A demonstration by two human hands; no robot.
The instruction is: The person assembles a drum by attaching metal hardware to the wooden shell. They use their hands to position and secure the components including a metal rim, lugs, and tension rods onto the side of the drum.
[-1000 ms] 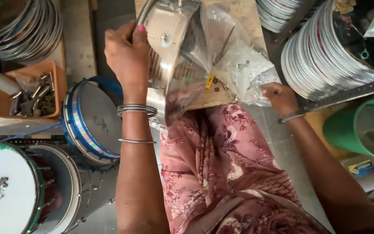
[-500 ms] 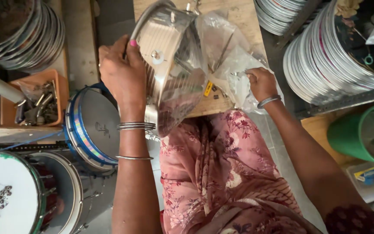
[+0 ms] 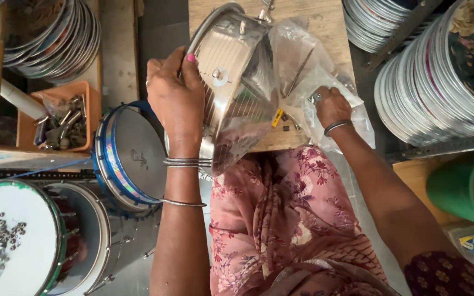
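— Gripping that steel drum shell [image 3: 231,82] by its side, left hand [image 3: 175,98] only?
— Yes; right hand [image 3: 329,105] pinches the plastic bag [image 3: 325,60] beside it. Tilted shell could slip, spilling screws.

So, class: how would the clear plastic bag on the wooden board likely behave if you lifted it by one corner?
The plastic bag looks thin and crinkled, so it would probably sag floppily. Long metal rods inside it would likely slide to the lowest point. The right hand rests on it, and the film seems slippery.
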